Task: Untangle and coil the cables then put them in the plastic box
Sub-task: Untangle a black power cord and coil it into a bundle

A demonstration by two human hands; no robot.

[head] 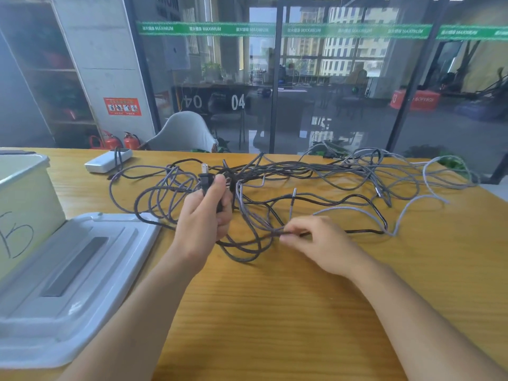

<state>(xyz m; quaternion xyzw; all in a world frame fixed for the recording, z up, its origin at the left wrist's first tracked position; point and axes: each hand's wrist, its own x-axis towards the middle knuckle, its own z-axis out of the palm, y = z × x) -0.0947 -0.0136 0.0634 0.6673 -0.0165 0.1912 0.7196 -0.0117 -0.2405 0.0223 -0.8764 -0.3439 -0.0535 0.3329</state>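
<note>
gripping a black two-prong plug upright in the left hand while the right hand pinches a dark braided strand, the person looks barely started: the grey and black braided cables lie knotted across the wooden table, none coiled, none visibly in the pale plastic box at far left.

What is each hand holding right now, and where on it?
Left hand grips the black plug by its body, prongs up. Right hand pinches a dark cable mid-length, at the fingertips.
</note>
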